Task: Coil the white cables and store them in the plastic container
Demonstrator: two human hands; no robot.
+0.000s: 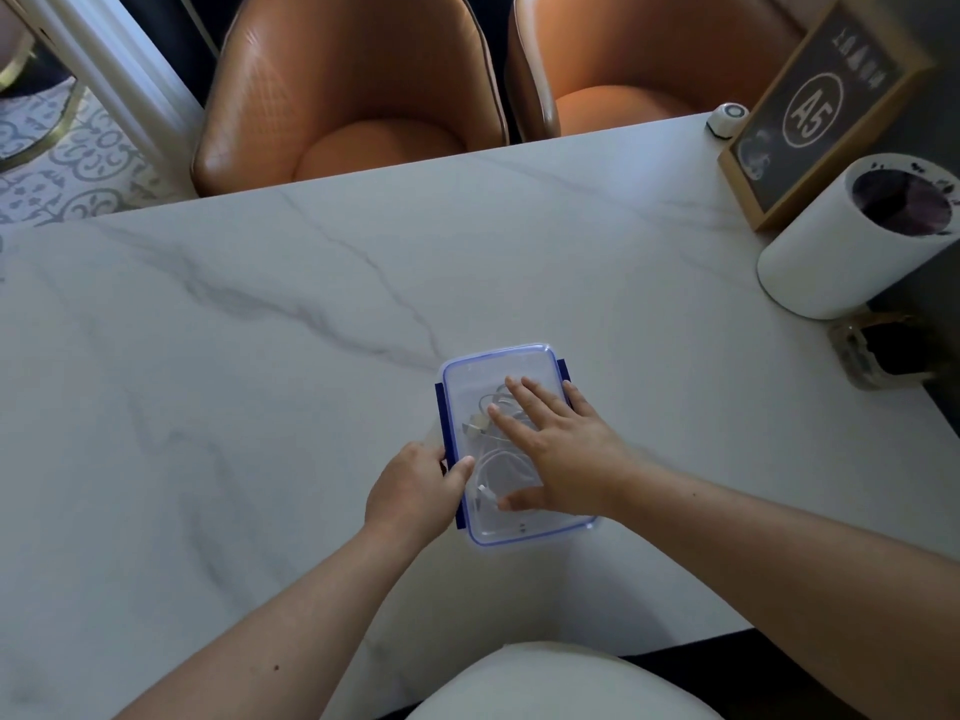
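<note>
My right hand (558, 454) lay spread flat on the lidded plastic container (511, 444); my left hand (418, 488) pinched its edge, white cables (493, 459) inside.

The container (506, 366) is a clear plastic box, rectangular with rounded corners, with a blue-edged lid on top and dark blue clips along its long sides. It sits flat, slightly turned, on the counter (260, 356). The white cables (485, 423) lie coiled inside, plugs visible through the lid.
</note>
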